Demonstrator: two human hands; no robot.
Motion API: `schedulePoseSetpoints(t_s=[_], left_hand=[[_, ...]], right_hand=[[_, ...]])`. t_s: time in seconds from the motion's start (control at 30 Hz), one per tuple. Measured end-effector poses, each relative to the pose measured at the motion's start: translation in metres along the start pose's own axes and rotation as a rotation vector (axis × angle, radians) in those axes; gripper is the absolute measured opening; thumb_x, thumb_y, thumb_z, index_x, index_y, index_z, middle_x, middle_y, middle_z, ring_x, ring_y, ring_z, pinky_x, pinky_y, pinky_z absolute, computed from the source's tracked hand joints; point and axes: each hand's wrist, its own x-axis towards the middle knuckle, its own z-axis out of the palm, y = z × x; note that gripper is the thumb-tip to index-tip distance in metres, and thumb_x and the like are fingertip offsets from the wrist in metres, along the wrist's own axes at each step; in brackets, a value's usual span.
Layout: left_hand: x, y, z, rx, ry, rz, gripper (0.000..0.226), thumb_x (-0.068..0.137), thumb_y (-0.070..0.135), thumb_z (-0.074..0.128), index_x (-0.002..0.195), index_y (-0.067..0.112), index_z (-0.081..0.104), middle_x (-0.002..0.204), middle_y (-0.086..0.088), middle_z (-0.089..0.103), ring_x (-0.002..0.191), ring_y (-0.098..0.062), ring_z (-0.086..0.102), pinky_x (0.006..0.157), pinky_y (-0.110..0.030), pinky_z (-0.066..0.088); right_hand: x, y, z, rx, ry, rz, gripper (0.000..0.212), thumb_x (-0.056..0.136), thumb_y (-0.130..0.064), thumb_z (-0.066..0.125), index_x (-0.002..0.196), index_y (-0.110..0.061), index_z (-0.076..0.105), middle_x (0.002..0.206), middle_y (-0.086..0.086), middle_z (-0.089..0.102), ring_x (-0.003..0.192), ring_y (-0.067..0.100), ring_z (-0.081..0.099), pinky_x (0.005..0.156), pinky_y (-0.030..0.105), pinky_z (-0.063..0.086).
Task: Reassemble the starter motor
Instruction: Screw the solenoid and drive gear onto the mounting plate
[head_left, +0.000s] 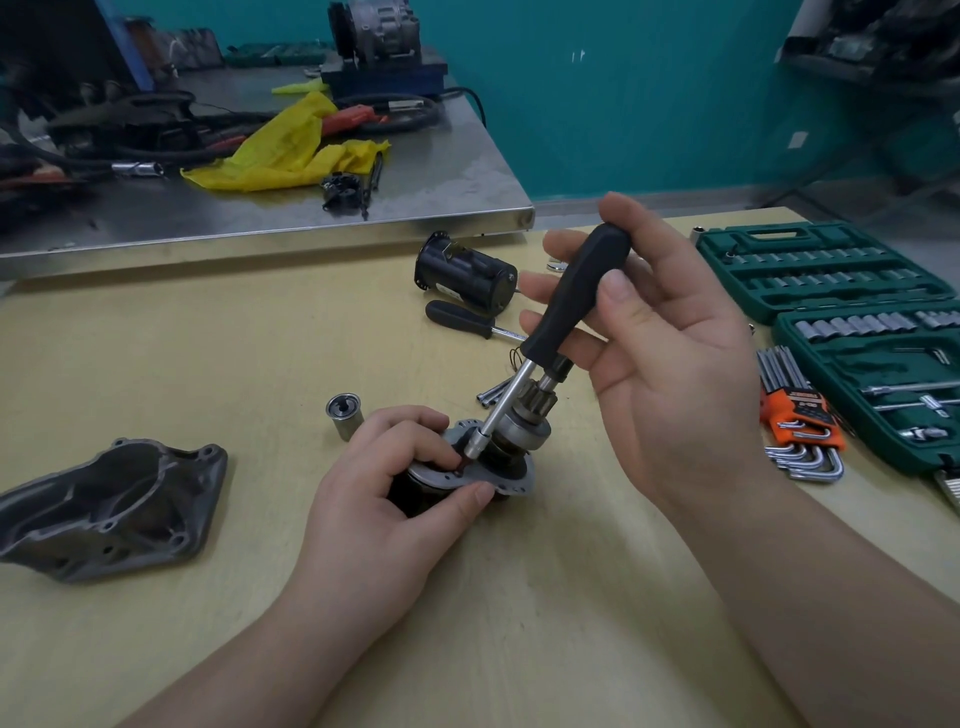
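The right hand (660, 332) is pinching the nut driver (550, 332) handle between thumb and loosely spread fingers, its socket tip sitting just beside the left fingertips. The left hand (395, 488) is gripping the starter drive assembly (498, 457) by its flange, on the table (260, 364).

Right hand (670, 364) grips the black nut driver (566, 312), socket down on the starter assembly (498, 457) that the left hand (395, 499) pinches on the tabletop (208, 353).
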Motion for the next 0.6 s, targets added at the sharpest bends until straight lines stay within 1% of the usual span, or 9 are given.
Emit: schedulePoseSetpoints(t_s=[0.1, 0.2, 0.23, 0.3, 0.37, 0.4, 0.47, 0.53, 0.6], left_hand=[[-0.0004, -0.0001, 0.0001, 0.006, 0.0, 0.005, 0.026, 0.07, 0.054, 0.082, 0.084, 0.036, 0.07, 0.121, 0.017, 0.068, 0.117, -0.01, 0.067, 0.085, -0.006, 0.044], [-0.0003, -0.0001, 0.0, 0.003, 0.001, 0.008, 0.026, 0.07, 0.054, 0.082, 0.084, 0.035, 0.07, 0.121, 0.018, 0.068, 0.118, -0.01, 0.067, 0.085, -0.005, 0.043], [-0.0002, -0.0002, -0.0002, 0.0, 0.0, 0.008, 0.026, 0.07, 0.054, 0.081, 0.085, 0.036, 0.069, 0.121, 0.018, 0.068, 0.118, -0.009, 0.067, 0.086, -0.006, 0.044], [0.0001, -0.0003, -0.0005, -0.002, -0.001, 0.01, 0.026, 0.07, 0.054, 0.081, 0.085, 0.037, 0.069, 0.122, 0.018, 0.068, 0.118, -0.009, 0.067, 0.086, -0.008, 0.045], [0.0002, -0.0006, -0.0004, -0.005, 0.0, 0.009, 0.026, 0.07, 0.054, 0.081, 0.085, 0.037, 0.069, 0.121, 0.018, 0.068, 0.118, -0.01, 0.067, 0.087, -0.008, 0.045], [0.0, -0.0005, -0.0003, -0.009, 0.0, 0.007, 0.026, 0.07, 0.054, 0.081, 0.085, 0.037, 0.069, 0.121, 0.018, 0.068, 0.118, -0.01, 0.067, 0.087, -0.008, 0.045], [0.0, -0.0005, -0.0002, -0.01, 0.002, 0.013, 0.026, 0.07, 0.053, 0.081, 0.086, 0.036, 0.069, 0.12, 0.018, 0.068, 0.117, -0.008, 0.067, 0.086, -0.007, 0.045], [0.0, -0.0004, -0.0002, -0.002, 0.002, 0.022, 0.026, 0.071, 0.053, 0.081, 0.086, 0.036, 0.069, 0.12, 0.019, 0.068, 0.116, -0.006, 0.067, 0.086, -0.006, 0.044], [0.0, -0.0005, -0.0002, -0.003, 0.002, 0.021, 0.026, 0.071, 0.053, 0.081, 0.087, 0.037, 0.069, 0.121, 0.019, 0.068, 0.116, -0.006, 0.066, 0.086, -0.005, 0.043]], right_hand=[[0.0004, -0.0018, 0.0007, 0.015, -0.051, 0.005, 0.041, 0.104, 0.0, 0.048, 0.142, -0.014, 0.055, 0.119, 0.02, 0.069, 0.105, 0.038, 0.073, 0.091, 0.049, 0.06], [0.0019, -0.0046, 0.0029, 0.09, -0.058, 0.05, 0.042, 0.098, -0.004, 0.059, 0.137, -0.018, 0.059, 0.112, 0.02, 0.061, 0.097, 0.03, 0.072, 0.088, 0.044, 0.06], [0.0024, -0.0052, 0.0031, 0.099, -0.049, 0.061, 0.043, 0.094, -0.007, 0.065, 0.135, -0.018, 0.061, 0.11, 0.018, 0.059, 0.095, 0.029, 0.072, 0.086, 0.043, 0.061], [0.003, -0.0057, 0.0034, 0.096, -0.033, 0.074, 0.048, 0.086, -0.013, 0.072, 0.132, -0.018, 0.063, 0.102, 0.009, 0.062, 0.092, 0.027, 0.071, 0.084, 0.043, 0.061], [0.0036, -0.0054, 0.0037, 0.066, 0.001, 0.077, 0.044, 0.085, -0.012, 0.075, 0.128, -0.017, 0.065, 0.093, -0.001, 0.065, 0.09, 0.027, 0.07, 0.082, 0.043, 0.061], [0.0038, -0.0052, 0.0038, 0.036, 0.021, 0.069, 0.04, 0.087, -0.01, 0.074, 0.126, -0.018, 0.066, 0.09, -0.002, 0.064, 0.089, 0.027, 0.069, 0.081, 0.044, 0.062], [0.0041, -0.0048, 0.0041, -0.041, 0.062, 0.035, 0.035, 0.088, -0.008, 0.073, 0.119, -0.021, 0.067, 0.088, 0.0, 0.063, 0.084, 0.027, 0.068, 0.077, 0.048, 0.063], [0.0036, -0.0037, 0.0047, -0.086, 0.101, 0.012, 0.031, 0.088, -0.01, 0.077, 0.115, -0.022, 0.068, 0.087, 0.003, 0.061, 0.079, 0.023, 0.069, 0.072, 0.051, 0.063], [0.0027, -0.002, 0.0053, -0.067, 0.129, 0.013, 0.032, 0.086, -0.015, 0.079, 0.116, -0.021, 0.069, 0.088, 0.003, 0.062, 0.08, 0.017, 0.069, 0.071, 0.047, 0.063]])
